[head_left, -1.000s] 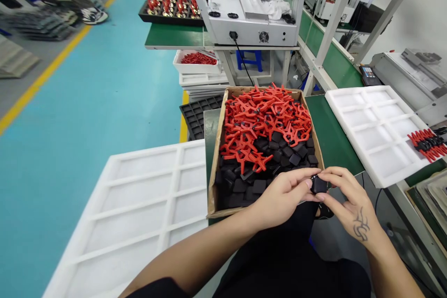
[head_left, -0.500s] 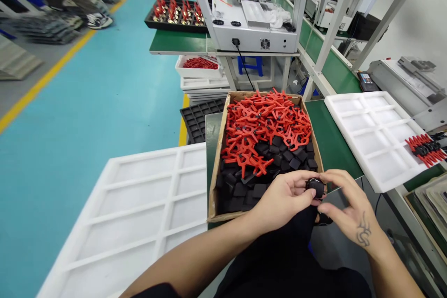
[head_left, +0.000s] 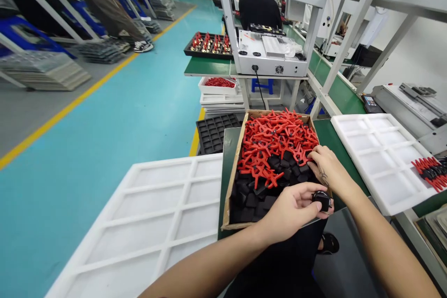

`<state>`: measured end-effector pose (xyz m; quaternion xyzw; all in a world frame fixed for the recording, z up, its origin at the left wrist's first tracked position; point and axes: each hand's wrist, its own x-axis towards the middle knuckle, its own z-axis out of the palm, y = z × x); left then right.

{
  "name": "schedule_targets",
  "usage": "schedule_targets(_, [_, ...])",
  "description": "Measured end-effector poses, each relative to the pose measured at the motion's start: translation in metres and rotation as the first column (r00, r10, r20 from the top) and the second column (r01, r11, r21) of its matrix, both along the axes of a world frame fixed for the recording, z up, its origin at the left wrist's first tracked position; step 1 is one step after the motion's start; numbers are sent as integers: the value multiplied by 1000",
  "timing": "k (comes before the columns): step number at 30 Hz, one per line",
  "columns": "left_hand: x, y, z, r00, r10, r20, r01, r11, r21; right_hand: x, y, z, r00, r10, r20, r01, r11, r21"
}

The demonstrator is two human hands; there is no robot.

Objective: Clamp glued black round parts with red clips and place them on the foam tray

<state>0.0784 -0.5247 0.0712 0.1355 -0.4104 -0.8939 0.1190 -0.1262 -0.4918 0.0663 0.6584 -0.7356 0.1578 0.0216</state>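
Note:
Held between the thumb and fingers of my left hand (head_left: 291,209) is a small round black part with a flat squarish black block (head_left: 321,201) on its face. It is in front of the near right corner of a cardboard box (head_left: 233,181). My right hand (head_left: 324,164) reaches over the box's right side, its fingertips bent together at a red plastic spring clamp (head_left: 301,154); how firmly they grip it is partly hidden. Red spring clamps (head_left: 275,132) heap up at the box's far side. Black squarish blocks (head_left: 256,202) fill the near part.
White divided trays lie at left (head_left: 157,200) and right (head_left: 380,149); the right one bears a row of red-and-black clamps (head_left: 431,172). Ahead stands a white machine (head_left: 268,60) beside a black tray (head_left: 209,53) of clamped gold parts. A black grid tray (head_left: 216,132) leans below.
My right hand has left the black part and moved forward to the red clamps at the box's right side. My left hand still holds the part. The camera view has shifted.

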Motion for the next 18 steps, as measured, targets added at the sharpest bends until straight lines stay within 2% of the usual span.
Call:
schedule_targets(5, [-1, -1, 1, 1000, 0, 4, 0, 1000, 11, -9, 19, 8, 999, 18, 31, -18, 1000, -15])
schedule_targets(10, [-3, -1, 0, 1000, -6, 1, 6, 1000, -2, -6, 43, 20, 969, 5, 248, 21, 994, -104])
schedule_targets(14, [-3, -2, -3, 1000, 14, -6, -14, 1000, 8, 7, 64, 26, 876, -55, 480, 121, 987, -108])
schedule_targets(18, [-4, -2, -5, 999, 22, -27, -22, 1000, 20, 16, 95, 35, 775, -116, 621, 244, 962, -124])
